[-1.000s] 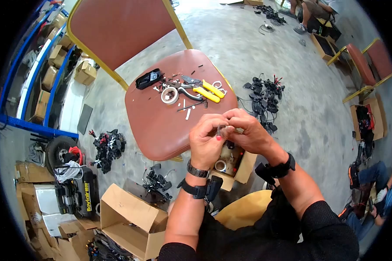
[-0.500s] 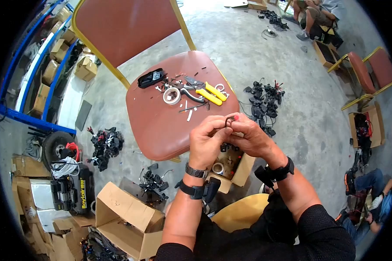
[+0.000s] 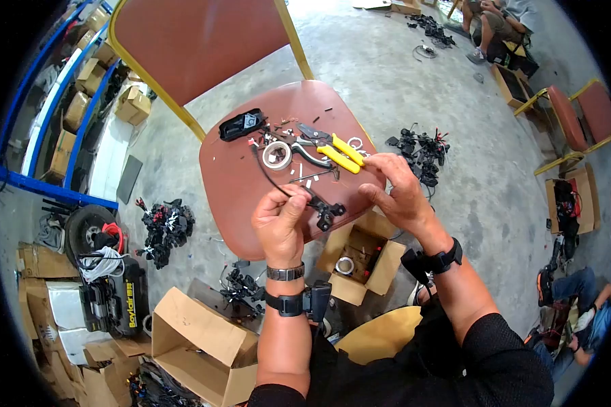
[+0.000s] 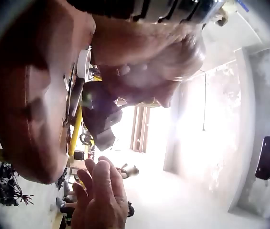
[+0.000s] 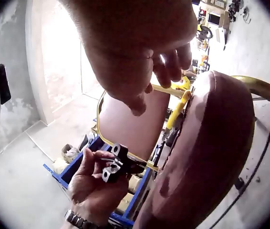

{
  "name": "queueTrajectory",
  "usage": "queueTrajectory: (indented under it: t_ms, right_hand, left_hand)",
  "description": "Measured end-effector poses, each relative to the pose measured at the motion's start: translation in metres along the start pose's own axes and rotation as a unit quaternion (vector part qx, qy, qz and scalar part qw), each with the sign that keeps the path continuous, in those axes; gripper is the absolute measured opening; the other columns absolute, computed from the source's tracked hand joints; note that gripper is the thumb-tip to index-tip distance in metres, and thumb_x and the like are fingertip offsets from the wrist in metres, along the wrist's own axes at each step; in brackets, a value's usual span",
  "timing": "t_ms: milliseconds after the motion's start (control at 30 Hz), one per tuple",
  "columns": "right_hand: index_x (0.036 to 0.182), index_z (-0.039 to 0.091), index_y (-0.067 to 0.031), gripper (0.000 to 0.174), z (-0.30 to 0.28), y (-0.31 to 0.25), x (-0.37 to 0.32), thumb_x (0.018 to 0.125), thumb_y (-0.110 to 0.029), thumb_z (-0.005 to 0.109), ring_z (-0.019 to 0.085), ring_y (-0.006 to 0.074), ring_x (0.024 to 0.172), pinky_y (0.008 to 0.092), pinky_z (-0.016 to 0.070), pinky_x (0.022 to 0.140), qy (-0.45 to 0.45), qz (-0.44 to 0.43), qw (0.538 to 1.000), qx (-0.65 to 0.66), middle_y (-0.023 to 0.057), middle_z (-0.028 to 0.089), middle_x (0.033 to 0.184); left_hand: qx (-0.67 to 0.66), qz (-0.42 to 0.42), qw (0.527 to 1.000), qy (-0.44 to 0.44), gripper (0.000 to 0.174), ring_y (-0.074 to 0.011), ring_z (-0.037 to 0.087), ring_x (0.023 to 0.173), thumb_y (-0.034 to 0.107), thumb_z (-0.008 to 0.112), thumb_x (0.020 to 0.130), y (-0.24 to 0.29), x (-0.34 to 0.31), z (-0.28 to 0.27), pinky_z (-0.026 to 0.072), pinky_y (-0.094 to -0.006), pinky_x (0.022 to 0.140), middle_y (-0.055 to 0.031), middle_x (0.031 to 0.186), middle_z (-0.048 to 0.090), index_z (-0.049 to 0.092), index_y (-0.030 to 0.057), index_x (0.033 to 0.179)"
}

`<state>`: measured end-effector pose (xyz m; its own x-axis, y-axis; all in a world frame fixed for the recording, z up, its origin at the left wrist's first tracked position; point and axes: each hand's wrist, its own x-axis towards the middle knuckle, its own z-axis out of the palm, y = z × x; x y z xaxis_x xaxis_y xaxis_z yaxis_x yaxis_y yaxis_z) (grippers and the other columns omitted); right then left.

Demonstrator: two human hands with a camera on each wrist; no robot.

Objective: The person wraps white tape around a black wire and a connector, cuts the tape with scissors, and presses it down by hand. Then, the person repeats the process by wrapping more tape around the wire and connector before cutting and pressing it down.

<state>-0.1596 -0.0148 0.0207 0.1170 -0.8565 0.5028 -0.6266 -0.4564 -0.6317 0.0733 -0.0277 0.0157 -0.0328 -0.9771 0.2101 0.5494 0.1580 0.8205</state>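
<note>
My left hand (image 3: 278, 220) pinches a black bracket-like part (image 3: 327, 214) with a cable (image 3: 265, 171) trailing from it, over the front of the red chair seat (image 3: 234, 217). In the right wrist view the part (image 5: 117, 164) shows rounded, clamp-like ends beyond the fingers. My right hand (image 3: 397, 190) is at the seat's right edge, fingers loosely bent and apart, holding nothing. Its fingertips are right by the yellow handles of the wire strippers (image 3: 339, 154). Beside these lie black-handled pliers (image 3: 311, 156), a tape roll (image 3: 276, 156) and a thin dark tool (image 3: 319, 174).
A black tray (image 3: 241, 125) and small scraps lie on the seat. Below the hands stands an open carton (image 3: 387, 268) with another tape roll (image 3: 345, 265) inside. Piles of black cabled parts (image 3: 164, 230) lie on the floor, and a larger carton (image 3: 204, 322) stands at lower left.
The hands were together over a small piece with a red tip. They have now parted: the left moved left with the black part and cable, the right moved up and right toward the wire strippers.
</note>
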Motion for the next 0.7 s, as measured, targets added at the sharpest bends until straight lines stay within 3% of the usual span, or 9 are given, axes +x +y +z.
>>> queueTrajectory:
  t_ms: [100,133,267,467,700]
  right_hand:
    - [0.123,0.06,-0.0025,0.051,0.007,0.004,0.008,0.076,-0.01,0.079,0.058,0.0357,0.111,0.0431,0.0454,0.096,-0.003,0.006,0.999,-0.047,0.0162,0.063,0.119]
    - [0.125,0.059,-0.0028,0.053,0.009,0.003,0.011,0.076,-0.01,0.079,0.057,0.0354,0.111,0.0428,0.0454,0.097,-0.013,0.017,0.998,-0.054,0.0164,0.062,0.12]
    - [0.126,0.059,-0.0037,0.055,0.018,0.003,0.022,0.075,-0.007,0.079,0.056,0.0356,0.111,0.043,0.0451,0.098,-0.056,0.06,0.993,-0.089,0.0161,0.061,0.121]
    - [0.122,0.061,-0.0068,0.052,0.031,0.025,0.031,0.073,-0.008,0.079,0.059,0.036,0.102,0.0441,0.0485,0.09,-0.01,0.031,0.997,-0.065,0.0143,0.064,0.113]
    - [0.119,0.061,-0.0051,0.047,0.036,0.037,0.041,0.075,-0.004,0.077,0.06,0.0352,0.099,0.043,0.0512,0.085,0.01,0.042,0.999,-0.023,0.0149,0.064,0.113]
  left_hand:
    - [-0.079,-0.044,0.995,0.052,0.009,-0.0217,0.063,0.088,0.007,0.07,0.092,0.002,0.007,-0.022,0.0517,-0.0354,0.085,-0.0111,0.093,0.066,0.064,0.001,0.09]
    - [-0.057,-0.008,0.998,0.036,0.011,-0.0216,0.063,0.086,0.01,0.068,0.094,0.0,0.013,-0.028,0.0527,-0.0349,0.08,-0.011,0.092,0.066,0.063,0.002,0.089]
    - [-0.071,-0.025,0.995,0.058,0.013,-0.0203,0.064,0.083,0.015,0.066,0.097,0.004,0.022,-0.041,0.0521,-0.0302,0.072,-0.0101,0.091,0.066,0.064,0.0033,0.092]
    - [-0.048,-0.062,0.993,0.094,0.015,-0.0211,0.064,0.081,0.015,0.067,0.096,0.009,0.037,-0.045,0.0522,-0.0313,0.074,-0.0102,0.09,0.068,0.066,0.0021,0.104]
    - [-0.134,-0.08,0.987,0.032,0.024,-0.024,0.065,0.082,0.014,0.07,0.093,-0.014,0.05,-0.047,0.054,-0.035,0.074,-0.0139,0.09,0.068,0.066,-0.0026,0.11]
